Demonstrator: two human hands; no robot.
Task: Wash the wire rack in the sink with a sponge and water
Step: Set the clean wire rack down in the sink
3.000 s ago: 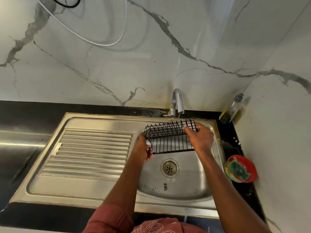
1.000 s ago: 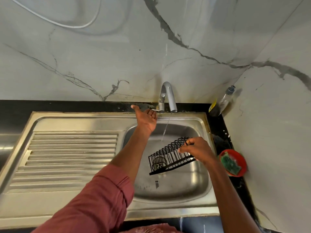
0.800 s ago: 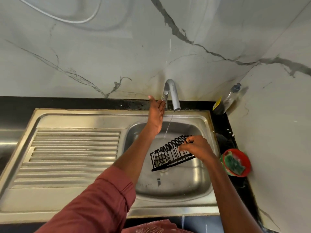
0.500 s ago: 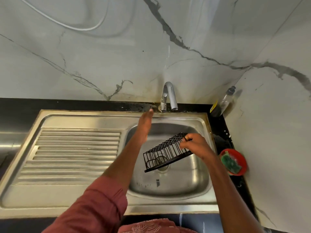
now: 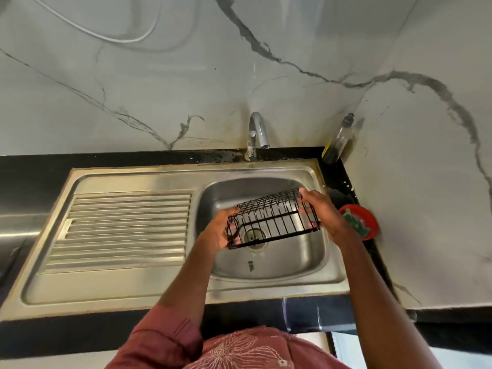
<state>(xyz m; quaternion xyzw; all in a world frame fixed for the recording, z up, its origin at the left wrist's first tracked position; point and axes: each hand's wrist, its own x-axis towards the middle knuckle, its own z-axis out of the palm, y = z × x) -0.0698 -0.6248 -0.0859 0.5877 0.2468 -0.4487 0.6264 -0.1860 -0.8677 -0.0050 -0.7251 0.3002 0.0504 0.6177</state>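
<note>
A marble-patterned wall (image 5: 186, 83) rises behind a black worktop (image 5: 32, 171) that carries a stainless steel sink (image 5: 332, 286), with a ribbed draining board (image 5: 125, 230) to the left of its basin. A chrome tap (image 5: 257, 134) stands at the back rim. The black wire rack (image 5: 271, 219) is held in the air over the basin, above the drain (image 5: 254, 237), tilted with its right end higher. The left hand (image 5: 219, 230) grips the rack's lower left end, fingers curled round the wires. The right hand (image 5: 323, 213) grips the upper right end, fingers hooked over the top edge. On the worktop to the right sit a clear bottle (image 5: 339, 141) in the corner and a red bowl (image 5: 368, 222) holding a green sponge (image 5: 355, 222).
</note>
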